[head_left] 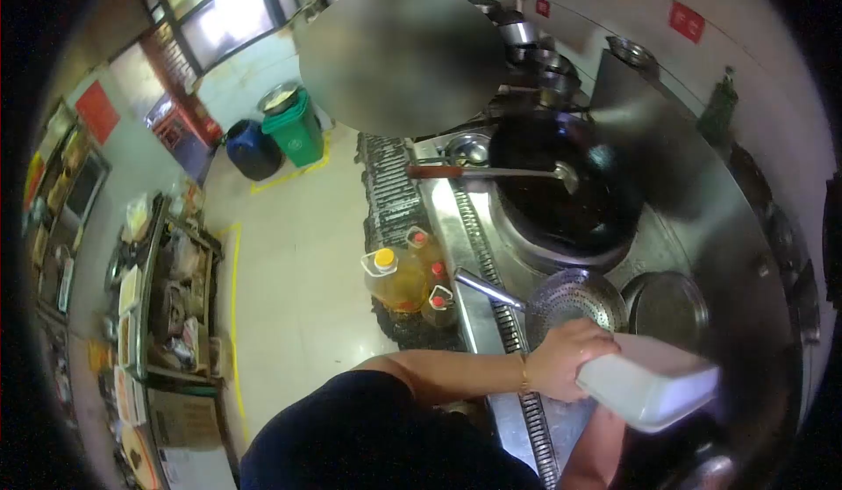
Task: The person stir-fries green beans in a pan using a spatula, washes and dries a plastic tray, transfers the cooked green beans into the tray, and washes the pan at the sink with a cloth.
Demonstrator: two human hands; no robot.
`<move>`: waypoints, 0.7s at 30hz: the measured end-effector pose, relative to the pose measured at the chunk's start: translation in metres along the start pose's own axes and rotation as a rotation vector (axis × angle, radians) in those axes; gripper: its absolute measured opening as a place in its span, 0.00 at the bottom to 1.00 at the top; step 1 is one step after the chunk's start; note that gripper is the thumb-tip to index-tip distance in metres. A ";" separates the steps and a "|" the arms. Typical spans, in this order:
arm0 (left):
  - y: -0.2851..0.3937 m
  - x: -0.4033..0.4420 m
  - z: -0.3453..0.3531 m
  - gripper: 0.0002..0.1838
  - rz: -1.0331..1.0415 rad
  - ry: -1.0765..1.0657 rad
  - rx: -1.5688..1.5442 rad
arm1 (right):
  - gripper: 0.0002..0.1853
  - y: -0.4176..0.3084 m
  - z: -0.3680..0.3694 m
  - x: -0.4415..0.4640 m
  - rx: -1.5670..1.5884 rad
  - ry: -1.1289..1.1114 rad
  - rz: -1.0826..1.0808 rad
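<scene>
My left hand [570, 358] comes in from the left, a bracelet on its wrist, fingers closed over the edge of a white plastic tub [653, 380]. The tub is tilted, and its inside is hidden from me. My right forearm reaches up from the bottom edge to the tub; the right hand itself is hidden behind it. Just beyond my left hand lies a perforated strainer [574, 301] with its handle pointing left. A round dark pan [668, 310] sits to the strainer's right. Farther off is a big dark wok [561, 218], with a wooden-handled ladle [482, 172] across its rim.
Oil bottles [399, 279] stand beside the steel counter's left edge, above a floor grate [390, 183]. A green bin [296, 130] and a blue barrel [254, 150] stand farther back. Loaded shelves [175, 297] line the left side. A blurred oval hides the area behind the wok.
</scene>
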State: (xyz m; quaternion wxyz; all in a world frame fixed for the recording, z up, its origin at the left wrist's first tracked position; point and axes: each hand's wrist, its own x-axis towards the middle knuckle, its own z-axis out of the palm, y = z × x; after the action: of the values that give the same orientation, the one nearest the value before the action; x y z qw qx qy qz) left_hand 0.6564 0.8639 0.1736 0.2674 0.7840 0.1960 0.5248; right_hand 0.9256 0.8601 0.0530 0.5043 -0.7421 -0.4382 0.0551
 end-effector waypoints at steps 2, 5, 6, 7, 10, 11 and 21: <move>0.012 0.005 -0.015 0.24 0.020 0.042 -0.011 | 0.28 -0.004 0.001 -0.007 -0.066 -0.004 -0.015; 0.013 -0.003 -0.039 0.23 0.123 0.120 -0.017 | 0.28 -0.018 0.001 -0.017 -0.199 0.008 -0.058; 0.013 -0.010 -0.051 0.23 0.174 0.118 0.014 | 0.28 -0.028 0.005 -0.019 -0.234 0.007 -0.083; 0.013 -0.019 -0.065 0.23 0.226 0.117 0.055 | 0.28 -0.040 0.013 -0.026 -0.284 0.025 -0.119; 0.006 -0.065 -0.092 0.23 0.349 0.112 0.150 | 0.29 -0.099 0.056 -0.046 -0.364 0.043 -0.265; 0.005 -0.080 -0.112 0.24 0.437 0.166 0.175 | 0.29 -0.125 0.076 -0.059 -0.373 0.040 -0.320; 0.024 -0.241 -0.425 0.20 -0.794 0.801 -0.915 | 0.30 -0.391 0.354 -0.337 -0.279 -0.725 -0.829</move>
State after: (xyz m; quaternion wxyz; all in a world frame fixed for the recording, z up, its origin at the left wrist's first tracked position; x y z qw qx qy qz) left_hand 0.1734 0.7943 0.1461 0.6465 0.2111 0.3096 0.6646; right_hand 0.3014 0.9122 0.0714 0.1979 -0.5012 -0.8412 0.0454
